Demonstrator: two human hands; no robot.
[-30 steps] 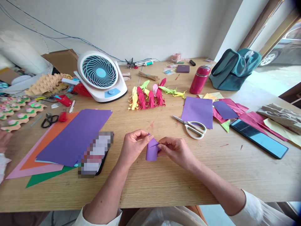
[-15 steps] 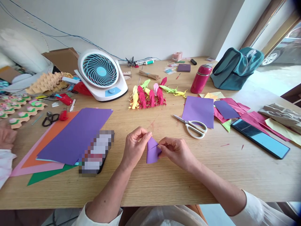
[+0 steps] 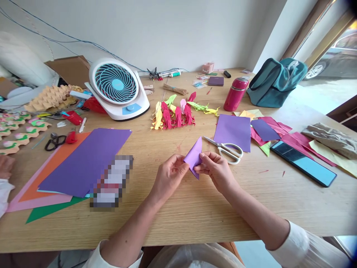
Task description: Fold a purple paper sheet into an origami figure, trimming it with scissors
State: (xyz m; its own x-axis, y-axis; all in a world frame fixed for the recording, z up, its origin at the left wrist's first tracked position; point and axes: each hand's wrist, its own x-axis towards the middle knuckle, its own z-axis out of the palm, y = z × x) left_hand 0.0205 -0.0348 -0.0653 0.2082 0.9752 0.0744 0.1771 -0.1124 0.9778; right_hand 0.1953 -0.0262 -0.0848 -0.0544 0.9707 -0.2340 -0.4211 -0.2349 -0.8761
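A small folded piece of purple paper point(image 3: 194, 154) is held just above the table between both hands, one pointed corner aimed away from me. My left hand point(image 3: 171, 173) pinches its left edge between thumb and fingers. On the opposite edge, my right hand point(image 3: 214, 167) grips the paper, also with thumb and fingers. White-handled scissors point(image 3: 231, 152) lie just beyond my right hand, their blades partly over a flat purple sheet point(image 3: 234, 130). Several folded paper figures point(image 3: 177, 113) in red, yellow, green and pink stand in a cluster farther back.
At left are stacked coloured sheets point(image 3: 86, 160), a pixelated phone point(image 3: 111, 182), black scissors point(image 3: 55, 141) and a white fan point(image 3: 118, 89). At right are a red flask point(image 3: 236, 95), a teal bag point(image 3: 276, 83), paper scraps and a tablet-like phone point(image 3: 304, 163). Another person's hand point(image 3: 6, 166) shows at far left.
The folded purple paper has been turned and lifted, its point now facing away to the upper right. Both hands have shifted slightly right, and the right fingers have a new grip on it.
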